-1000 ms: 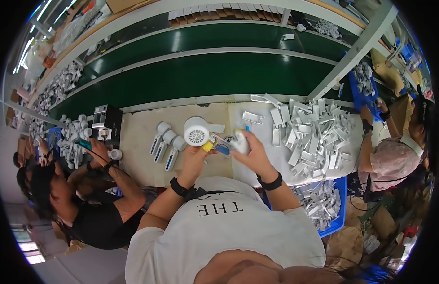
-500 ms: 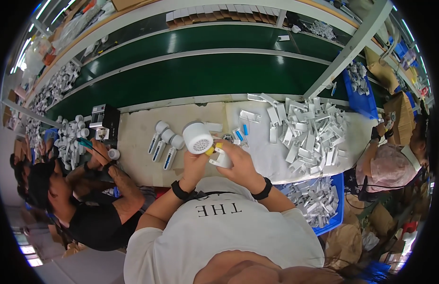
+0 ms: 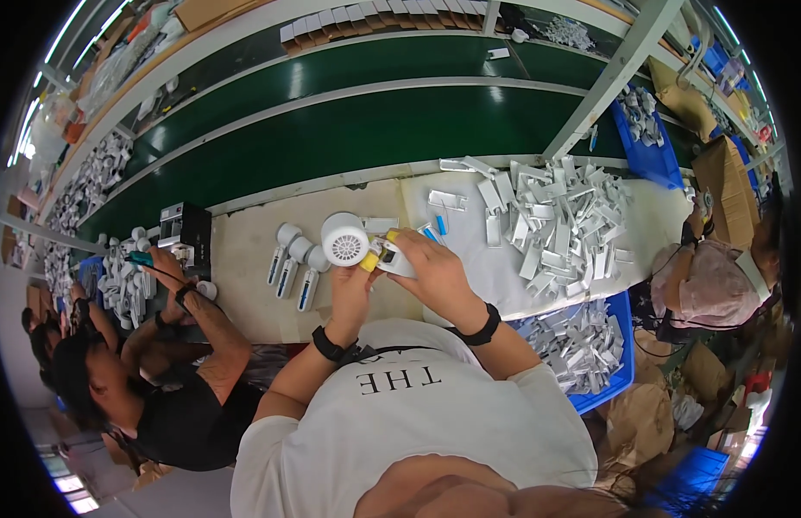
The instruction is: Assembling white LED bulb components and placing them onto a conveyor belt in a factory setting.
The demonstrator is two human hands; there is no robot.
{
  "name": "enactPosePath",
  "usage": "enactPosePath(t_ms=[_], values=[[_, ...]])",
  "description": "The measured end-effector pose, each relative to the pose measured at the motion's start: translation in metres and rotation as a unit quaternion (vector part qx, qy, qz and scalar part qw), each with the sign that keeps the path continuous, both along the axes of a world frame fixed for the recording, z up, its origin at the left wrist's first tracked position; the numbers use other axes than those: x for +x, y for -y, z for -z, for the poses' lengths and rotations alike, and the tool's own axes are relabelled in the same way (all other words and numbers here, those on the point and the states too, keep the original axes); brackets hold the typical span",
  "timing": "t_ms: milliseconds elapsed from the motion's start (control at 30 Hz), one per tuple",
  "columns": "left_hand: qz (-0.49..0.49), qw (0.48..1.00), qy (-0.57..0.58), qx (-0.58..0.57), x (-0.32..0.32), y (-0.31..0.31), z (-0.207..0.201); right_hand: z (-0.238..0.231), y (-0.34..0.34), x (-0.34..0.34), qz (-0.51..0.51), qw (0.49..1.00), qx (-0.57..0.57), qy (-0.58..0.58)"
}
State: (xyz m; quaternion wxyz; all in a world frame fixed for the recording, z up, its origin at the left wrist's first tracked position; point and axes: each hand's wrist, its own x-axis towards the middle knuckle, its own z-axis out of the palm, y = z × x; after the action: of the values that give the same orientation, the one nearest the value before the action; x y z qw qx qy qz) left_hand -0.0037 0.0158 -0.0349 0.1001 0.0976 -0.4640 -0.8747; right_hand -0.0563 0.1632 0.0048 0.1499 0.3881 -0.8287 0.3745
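My left hand (image 3: pixel 352 293) is closed around a white round-headed device (image 3: pixel 342 235), its slotted grille facing me. My right hand (image 3: pixel 437 274) grips a white plastic handle piece (image 3: pixel 395 257) right beside the round head. A dark spot shows in this piece's opening; whether the two parts are joined, I cannot tell. Something yellow shows at the fingertips of both hands, perhaps finger covers. Left of my hands lie several similar white devices (image 3: pixel 290 264) with blue-marked handles. Beyond my right hand are small blue cylinders (image 3: pixel 441 225) and a loose white shell (image 3: pixel 447 200).
A heap of white plastic shells (image 3: pixel 563 220) covers the table's right side; a blue bin (image 3: pixel 623 375) of them stands below. At the left are a black machine (image 3: pixel 186 237) and a co-worker (image 3: pixel 185 380). Another person (image 3: pixel 715 289) sits right. A green conveyor (image 3: pixel 331 142) runs behind.
The round head has turned so its grille faces me more directly. My right hand has tilted the white handle piece, bringing its opening into sight. The whole view has shifted slightly.
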Motion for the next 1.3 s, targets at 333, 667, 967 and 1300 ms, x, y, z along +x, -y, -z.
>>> enactPosePath(t_ms=[333, 667, 967, 1300], values=[[-0.021, 0.997, -0.037, 0.07, 0.004, 0.001, -0.004, -0.01, -0.006, 0.01, -0.066, 0.973, -0.045, 0.215], [-0.015, 0.997, -0.075, 0.007, 0.008, -0.002, -0.009, 0.009, -0.007, 0.015, -0.092, 0.96, -0.126, 0.232], [0.019, 0.986, -0.046, -0.158, 0.016, 0.0, 0.0, -0.01, -0.015, 0.011, -0.114, 0.991, 0.021, 0.063], [-0.006, 0.997, -0.045, 0.063, 0.004, -0.013, -0.006, -0.007, -0.006, 0.013, 0.052, 0.997, -0.025, 0.049]])
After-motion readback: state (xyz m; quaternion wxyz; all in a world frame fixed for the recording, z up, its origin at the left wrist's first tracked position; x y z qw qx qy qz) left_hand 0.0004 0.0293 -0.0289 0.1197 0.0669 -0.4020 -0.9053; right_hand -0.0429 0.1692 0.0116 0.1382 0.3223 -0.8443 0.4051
